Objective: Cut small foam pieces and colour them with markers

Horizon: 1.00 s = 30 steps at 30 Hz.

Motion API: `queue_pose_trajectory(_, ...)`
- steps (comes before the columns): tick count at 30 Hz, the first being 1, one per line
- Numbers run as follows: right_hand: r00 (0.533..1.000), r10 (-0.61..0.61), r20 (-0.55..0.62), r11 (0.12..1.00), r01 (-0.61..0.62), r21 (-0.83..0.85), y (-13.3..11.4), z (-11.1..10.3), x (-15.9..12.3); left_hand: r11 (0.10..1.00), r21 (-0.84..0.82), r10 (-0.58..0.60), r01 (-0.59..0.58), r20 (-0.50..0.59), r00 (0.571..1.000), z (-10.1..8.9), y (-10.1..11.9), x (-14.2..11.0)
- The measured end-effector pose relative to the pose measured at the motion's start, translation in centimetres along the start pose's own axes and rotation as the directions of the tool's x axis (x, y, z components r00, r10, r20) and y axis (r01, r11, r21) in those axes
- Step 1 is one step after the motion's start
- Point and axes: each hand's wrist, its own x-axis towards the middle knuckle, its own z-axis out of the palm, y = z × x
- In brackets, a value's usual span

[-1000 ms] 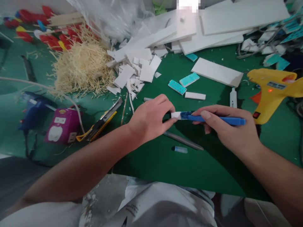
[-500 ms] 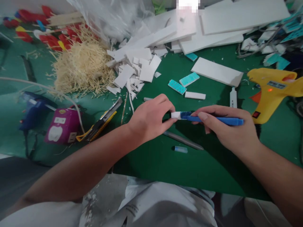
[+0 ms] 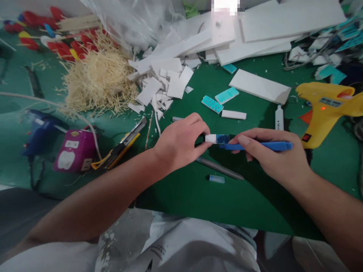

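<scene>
Between thumb and fingers, my left hand (image 3: 181, 143) pinches a small white foam strip (image 3: 210, 138) whose right end is coloured blue. My right hand (image 3: 272, 155) is closed on a blue marker (image 3: 275, 146), its tip pointing left at the lower edge of the blue end; I cannot tell if they touch. Below the hands lie a grey pen-like stick (image 3: 222, 168) and a translucent bluish pen cap (image 3: 216, 179). Just above are two strips with turquoise faces, one dotted (image 3: 212, 104) and one plainer (image 3: 227, 95), and a bare white strip (image 3: 234, 115).
A yellow glue gun (image 3: 323, 113) with a lit red light lies right, near a small white tube (image 3: 279, 118). Cutters (image 3: 121, 145), a purple box (image 3: 75, 151) and a blue glue gun (image 3: 42, 130) are left. White scraps (image 3: 161, 83) and straw-like shreds (image 3: 99, 75) lie behind.
The marker tip has shifted slightly left and down, from across the strip's blue end to its lower edge. My left hand has stayed in place.
</scene>
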Motion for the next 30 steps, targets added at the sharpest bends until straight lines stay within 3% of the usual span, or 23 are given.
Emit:
queue_pose_trajectory(4,0.998,-0.007,-0.066,1.0,0.009,0.017,0.04,0.0,-0.03,1.0,0.008,-0.003,0.003,0.008,1.0,-0.08,0.04,0.03)
queue_pose_trajectory(9,1.0,0.003,-0.002,1.0,-0.003,-0.016,-0.11,-0.08,0.0,1.0,0.009,-0.017,0.017,0.012,1.0,-0.09,0.08,-0.01)
queue_pose_trajectory(12,0.996,-0.015,-0.086,1.0,0.016,0.01,0.05,-0.05,-0.04,1.0,0.012,-0.021,0.021,0.02,1.0,-0.08,0.08,-0.01)
queue_pose_trajectory(16,1.0,0.01,-0.008,1.0,-0.01,-0.008,0.14,-0.04,-0.05,1.0,0.011,-0.014,0.014,0.014,1.0,-0.02,0.06,-0.03)
queue_pose_trajectory(20,0.996,-0.02,-0.083,0.999,0.022,0.029,0.04,-0.01,0.01,1.0,0.005,-0.007,0.007,0.01,1.0,0.03,0.04,0.0)
queue_pose_trajectory(25,0.999,0.047,-0.001,0.999,-0.047,-0.008,-0.5,-0.27,0.23,1.0,0.006,-0.015,0.015,0.032,0.999,-0.16,0.01,0.05)
queue_pose_trajectory(30,0.998,0.046,-0.035,0.998,-0.045,0.033,-0.4,-0.24,0.17,0.999,0.053,-0.017,0.014,0.063,0.998,-0.83,0.13,-0.2)
